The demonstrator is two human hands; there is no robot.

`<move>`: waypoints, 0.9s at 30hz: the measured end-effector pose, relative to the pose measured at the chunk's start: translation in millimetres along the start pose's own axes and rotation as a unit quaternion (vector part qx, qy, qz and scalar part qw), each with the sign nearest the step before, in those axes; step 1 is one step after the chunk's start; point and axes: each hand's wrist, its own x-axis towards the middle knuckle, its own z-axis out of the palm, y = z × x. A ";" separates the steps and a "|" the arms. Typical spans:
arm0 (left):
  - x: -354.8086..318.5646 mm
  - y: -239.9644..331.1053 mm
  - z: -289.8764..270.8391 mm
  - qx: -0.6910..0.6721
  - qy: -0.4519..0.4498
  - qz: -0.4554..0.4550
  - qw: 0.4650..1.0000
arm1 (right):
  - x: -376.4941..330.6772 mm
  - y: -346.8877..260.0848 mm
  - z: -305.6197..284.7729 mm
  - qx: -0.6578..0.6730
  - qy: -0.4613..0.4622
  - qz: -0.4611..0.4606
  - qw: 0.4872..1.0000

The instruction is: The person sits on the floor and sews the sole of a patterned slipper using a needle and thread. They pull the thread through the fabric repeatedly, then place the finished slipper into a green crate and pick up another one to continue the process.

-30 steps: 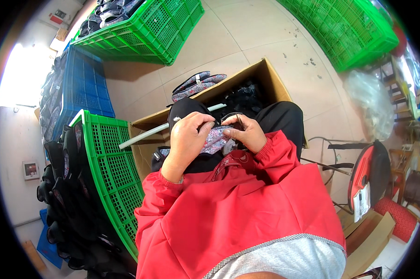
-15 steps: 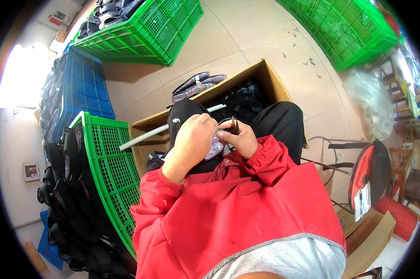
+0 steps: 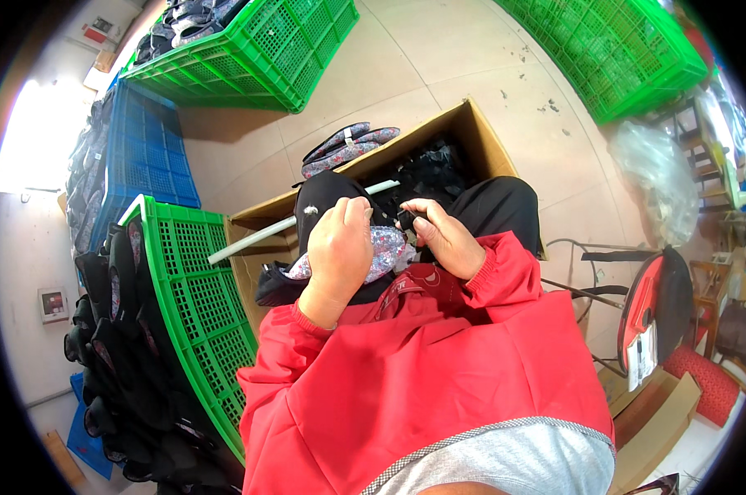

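Floral fabric [image 3: 385, 250] lies crosswise beneath my curled left hand [image 3: 340, 246], grip unclear; my right hand [image 3: 444, 234] pinches a dark object [image 3: 406, 219].

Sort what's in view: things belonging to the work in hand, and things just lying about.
In use, by the look of it:
floral cloth item, beside the left hand
small dark object at the right hand, kind unclear
probably the cardboard box at the knees

Apparently just lying about:
clear plastic bag
white rod
red-and-black item, far right
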 end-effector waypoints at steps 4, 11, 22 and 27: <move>-6.9 1.5 9.2 0.051 0.043 0.001 0.998 | -0.6 4.5 3.5 -0.073 0.022 -0.095 0.993; -10.1 5.2 6.3 0.086 0.062 -0.009 0.994 | 1.8 -26.2 5.2 -0.125 -0.001 0.007 0.992; -10.5 6.0 8.6 0.082 0.051 -0.011 0.995 | 4.5 -16.1 12.6 -0.110 0.022 0.009 0.994; -11.4 6.4 8.3 0.094 0.046 -0.026 0.994 | 6.0 -0.2 23.1 0.004 0.046 0.010 0.999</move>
